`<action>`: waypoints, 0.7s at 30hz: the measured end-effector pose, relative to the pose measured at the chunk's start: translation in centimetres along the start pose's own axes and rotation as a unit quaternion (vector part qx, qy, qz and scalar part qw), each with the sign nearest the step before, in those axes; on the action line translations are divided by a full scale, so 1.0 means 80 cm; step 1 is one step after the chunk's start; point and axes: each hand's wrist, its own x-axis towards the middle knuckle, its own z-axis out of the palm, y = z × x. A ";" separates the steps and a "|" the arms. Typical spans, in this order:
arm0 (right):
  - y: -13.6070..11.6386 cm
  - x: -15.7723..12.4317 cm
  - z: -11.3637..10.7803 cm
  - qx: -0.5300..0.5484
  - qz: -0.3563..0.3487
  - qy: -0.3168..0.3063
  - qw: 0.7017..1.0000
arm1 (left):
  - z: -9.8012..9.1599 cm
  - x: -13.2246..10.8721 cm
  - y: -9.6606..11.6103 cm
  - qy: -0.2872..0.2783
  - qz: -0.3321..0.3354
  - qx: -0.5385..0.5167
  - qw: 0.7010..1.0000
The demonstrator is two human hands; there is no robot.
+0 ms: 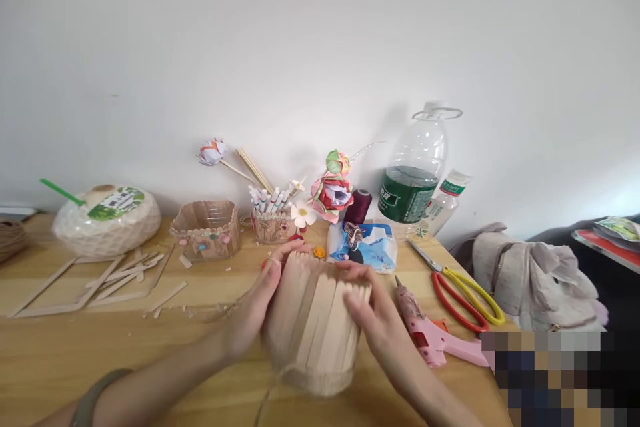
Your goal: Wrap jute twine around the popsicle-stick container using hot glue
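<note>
Between my two hands is a container made of wooden craft sticks [320,320], slightly blurred and tilted, its sticks standing side by side. Twine [320,377] seems to run around its near, lower end. My left hand [263,297] wraps the left side, fingers over the far rim. On the right side, my right hand [373,307] grips near the rim, thumb against the outer sticks. A pink glue gun [425,330] lies just right of my right hand. What is inside the container is hidden.
Loose craft sticks [123,277] and scraps lie at left, near a wrapped coconut [107,220]. Behind stand a decorated stick box [205,230], paper flowers [333,197], a tissue pack [363,247] and a large water bottle [415,173]. Scissors [457,293] lie at the table's right edge, beside a bag [535,280].
</note>
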 end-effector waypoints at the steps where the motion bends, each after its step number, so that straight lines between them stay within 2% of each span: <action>1: -0.011 0.010 0.002 0.010 0.046 -0.007 0.999 | -0.003 0.003 0.001 0.006 -0.010 -0.022 1.000; 3: -0.024 0.027 0.006 0.021 0.097 -0.009 0.995 | -0.007 0.008 0.002 0.012 -0.022 -0.071 0.997; 5: -0.026 0.041 0.011 0.025 0.112 0.005 0.993 | -0.008 0.011 0.003 0.011 -0.034 -0.106 0.994; 9: -0.006 0.053 0.012 0.006 0.108 0.048 0.993 | -0.010 0.012 -0.001 -0.012 -0.086 -0.119 0.989; 14: 0.006 0.046 0.005 -0.012 0.081 0.059 0.995 | -0.008 0.011 -0.005 -0.030 -0.110 -0.065 0.991; 18: 0.009 0.036 0.004 0.010 0.013 0.070 0.997 | 0.001 0.008 -0.002 0.027 -0.069 -0.094 0.993; 21: 0.019 0.034 0.008 0.051 0.015 0.084 0.995 | 0.007 0.004 0.000 0.075 -0.073 -0.132 0.986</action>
